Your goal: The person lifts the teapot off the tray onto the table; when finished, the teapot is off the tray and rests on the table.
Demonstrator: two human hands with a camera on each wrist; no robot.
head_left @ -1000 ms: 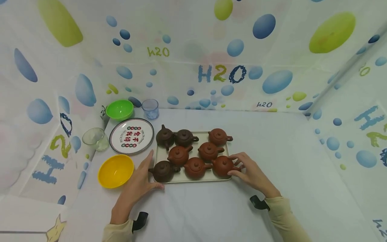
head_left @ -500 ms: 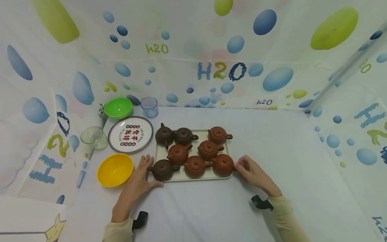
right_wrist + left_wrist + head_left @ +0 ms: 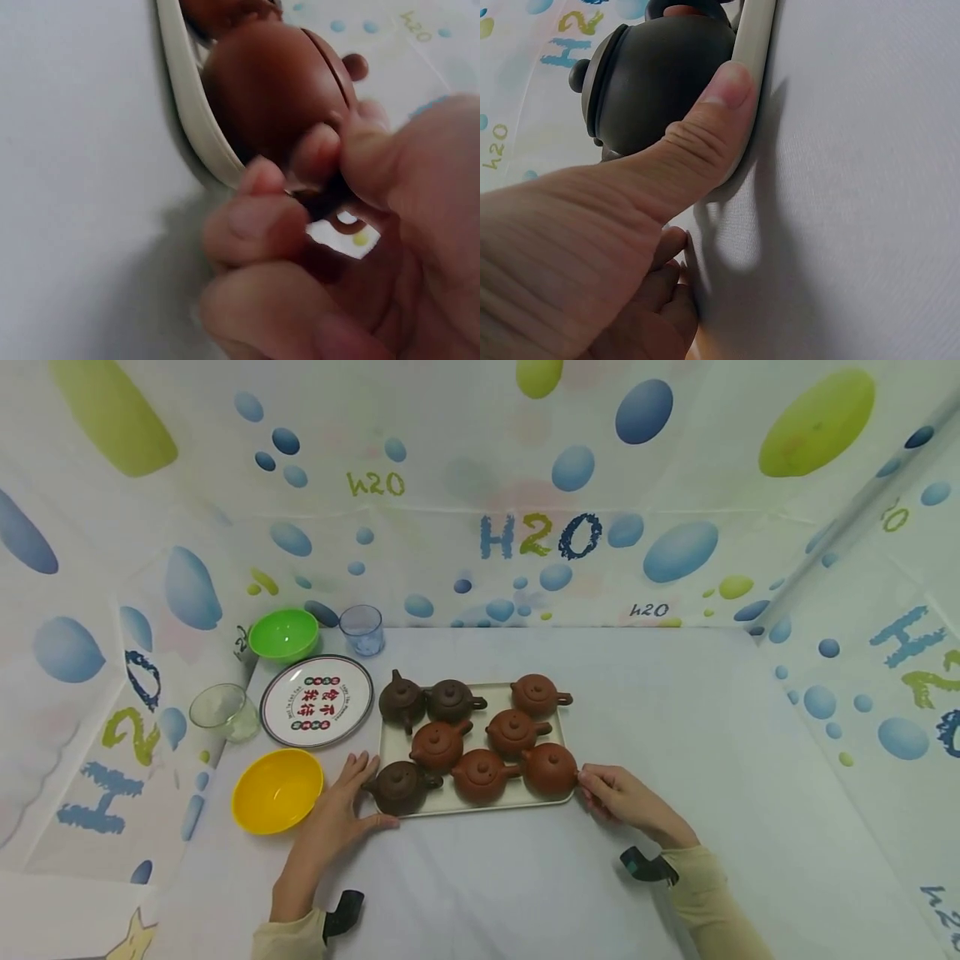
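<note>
Cream-coloured and flat, the tray (image 3: 393, 742) lies on the white cloth (image 3: 480, 893) in front of the person. It holds 8 little teapots, all with lids on. 3 are dark brown and 5 are red-brown.

The right hand (image 3: 626, 795) is by the tray's near right corner. Its thumb and a finger pinch the handle of the near right red-brown teapot (image 3: 550, 770), and its other fingers are bent. The fingers hide most of that handle. This pot sits inside the tray's rim, and its handle pokes out past the edge.

The left hand (image 3: 330, 818) is at the near left corner. Its fingers are spread and not closed around anything, and its thumb lies along the tray's front edge. Next to it is the near left dark teapot (image 3: 400, 788), with its spout pointing at the hand. It is hard to tell if they touch.

A yellow bowl (image 3: 277, 792) is just beside the left hand. Behind that is a white plate (image 3: 285, 706) with a dark rim and red writing. A clear glass (image 3: 228, 714) is left of the plate. Farther back are a green bowl (image 3: 283, 637) and a blue glass (image 3: 362, 631).
</note>
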